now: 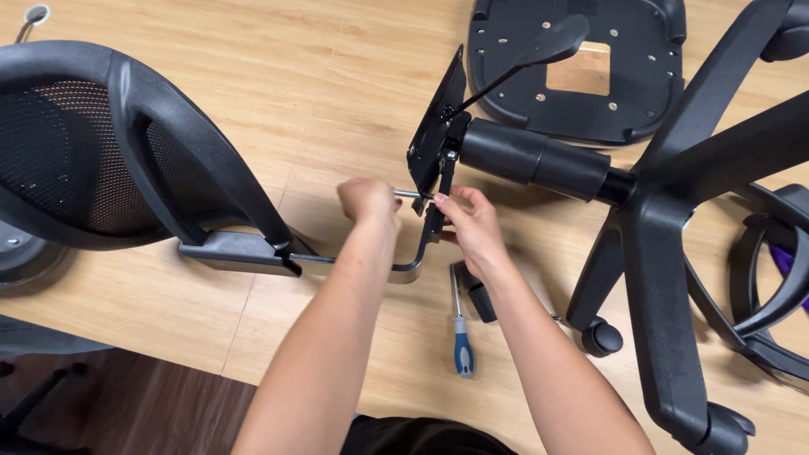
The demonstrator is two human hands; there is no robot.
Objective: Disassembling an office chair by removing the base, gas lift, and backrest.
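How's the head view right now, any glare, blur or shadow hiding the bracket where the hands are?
Head view: sharp and evenly lit at the left hand and right hand; soft shadows under the metal bracket and screwdriver; slight sheen on the backrest; edges bow from the wide lens.

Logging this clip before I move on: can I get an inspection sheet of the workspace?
Surface: light wood floor, darker boards at lower left.
Job's things: bent metal bracket of the mesh backrest held against the black mechanism plate on the chair base.
Clutter: blue-handled screwdriver; seat pan upside down; armrest at right.
Grippers: left hand pinches a metal bolt or tool; right hand fingers steady the bracket's upright end.
Cables: nothing seen.
Surroundings: grey round object at left edge.
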